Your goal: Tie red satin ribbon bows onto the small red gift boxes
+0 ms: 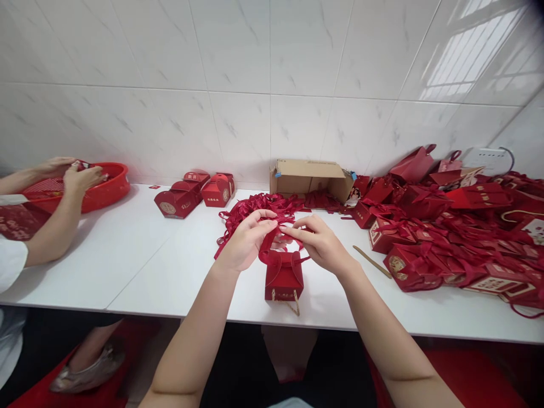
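Note:
A small red gift box (284, 279) stands upright on the white table (170, 266) right in front of me. Above it my left hand (247, 241) and my right hand (321, 242) each pinch a strand of the dark red ribbon (272, 241) that loops over the box's top. Both hands have closed fingers, and their fingertips nearly meet over the box. Just behind my hands lies a loose pile of red ribbons (259, 207).
A heap of flat red boxes (450, 232) fills the table's right side, with an open cardboard carton (312, 177) at the wall. Two finished red boxes (193, 194) stand back left. At far left another person's hands (72, 173) work over a red basket (104, 190). A wooden stick (372, 261) lies beside my right wrist.

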Tool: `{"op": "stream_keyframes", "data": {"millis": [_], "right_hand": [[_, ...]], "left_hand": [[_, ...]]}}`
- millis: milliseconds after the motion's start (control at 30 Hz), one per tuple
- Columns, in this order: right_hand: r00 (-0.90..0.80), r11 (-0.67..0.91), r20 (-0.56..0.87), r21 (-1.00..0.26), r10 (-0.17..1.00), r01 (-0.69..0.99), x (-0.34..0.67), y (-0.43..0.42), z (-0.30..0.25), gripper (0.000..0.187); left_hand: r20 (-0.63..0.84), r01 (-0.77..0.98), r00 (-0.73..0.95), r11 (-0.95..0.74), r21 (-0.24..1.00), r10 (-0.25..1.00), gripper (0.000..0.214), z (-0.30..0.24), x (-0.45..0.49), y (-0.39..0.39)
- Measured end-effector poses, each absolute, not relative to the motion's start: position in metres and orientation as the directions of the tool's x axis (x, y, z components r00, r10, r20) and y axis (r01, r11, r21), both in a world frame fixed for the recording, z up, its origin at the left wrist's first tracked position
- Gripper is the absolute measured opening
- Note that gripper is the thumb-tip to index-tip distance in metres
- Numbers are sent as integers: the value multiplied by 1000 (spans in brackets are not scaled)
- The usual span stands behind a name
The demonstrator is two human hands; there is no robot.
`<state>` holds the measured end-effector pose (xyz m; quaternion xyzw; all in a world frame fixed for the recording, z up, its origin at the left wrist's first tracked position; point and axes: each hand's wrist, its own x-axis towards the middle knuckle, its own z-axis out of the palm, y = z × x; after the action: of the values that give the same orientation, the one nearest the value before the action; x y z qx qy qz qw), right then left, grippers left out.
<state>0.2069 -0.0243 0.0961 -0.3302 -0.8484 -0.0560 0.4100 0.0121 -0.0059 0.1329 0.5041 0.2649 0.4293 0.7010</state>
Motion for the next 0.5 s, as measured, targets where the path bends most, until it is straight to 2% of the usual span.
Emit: {"op": "stream_keyframes", "data": {"millis": [133, 333, 500], "right_hand": [[-442, 740, 745, -101, 500, 665, 207, -25, 95, 46], [-433, 713, 758, -60, 488, 699, 209, -23, 92, 49], [-440, 740, 759, -80, 480, 668, 210, -22, 89, 53]], "left_hand": [[39, -351, 476, 149, 924, 878, 17, 133, 11, -5], [45, -350, 525, 168, 922, 850, 13, 130, 8, -5], [136, -344, 511, 57, 937, 849, 16, 127, 11, -10]]}}
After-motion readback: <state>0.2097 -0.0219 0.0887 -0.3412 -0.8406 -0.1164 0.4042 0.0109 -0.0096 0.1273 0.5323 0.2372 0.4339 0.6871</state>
